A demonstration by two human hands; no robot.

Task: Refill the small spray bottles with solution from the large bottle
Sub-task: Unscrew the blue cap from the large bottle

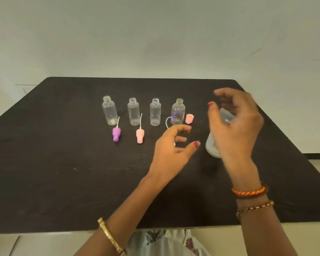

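Left hand (171, 143) loosely open, right hand (233, 119) relaxed, hiding blurred large bottle (213, 147)

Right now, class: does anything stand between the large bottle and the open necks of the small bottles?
Nothing stands on the table between them. Only the left hand hovers between the large bottle and the four uncapped small bottles.

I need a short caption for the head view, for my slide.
Four uncapped small bottles stand on the dark table; both hands hover near the large bottle.

Four small bottles (144, 111) in a row behind two spray heads (128, 135)
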